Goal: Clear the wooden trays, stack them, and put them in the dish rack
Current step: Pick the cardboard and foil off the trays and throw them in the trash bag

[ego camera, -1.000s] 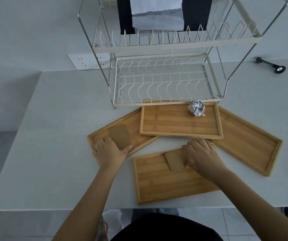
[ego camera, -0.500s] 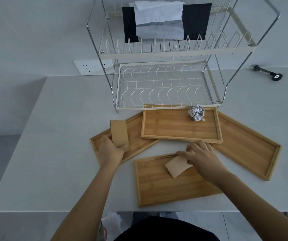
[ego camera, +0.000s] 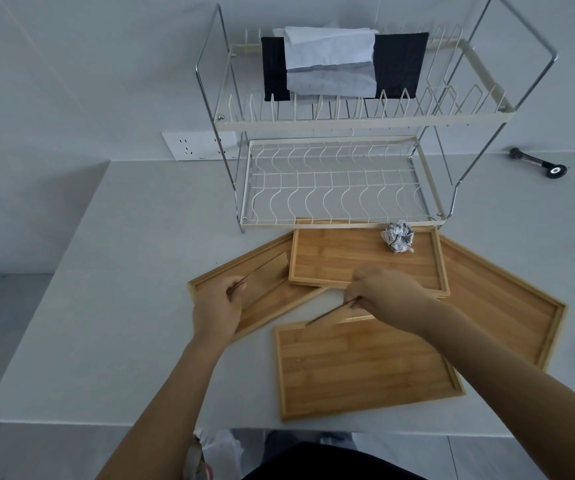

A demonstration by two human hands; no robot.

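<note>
Several wooden trays lie on the white table in front of the dish rack (ego camera: 341,188): a left tray (ego camera: 272,303), a middle tray (ego camera: 348,258), a right tray (ego camera: 508,306) and a near tray (ego camera: 365,368). My left hand (ego camera: 216,306) pinches a thin brown card (ego camera: 265,275), lifted on edge above the left tray. My right hand (ego camera: 386,292) pinches a second brown card (ego camera: 334,311), tilted up over the near tray's far edge. A crumpled paper ball (ego camera: 398,236) rests in the middle tray's far right corner.
The two-tier wire rack holds black and grey-white cloths (ego camera: 331,64) on its upper shelf; its lower shelf is bare. A small black tool (ego camera: 539,164) lies at the far right of the table. A wall socket (ego camera: 199,145) sits left of the rack.
Both hands went from resting on the cards to pinching and lifting them off their trays, turning them on edge. The view has shifted down a little.
</note>
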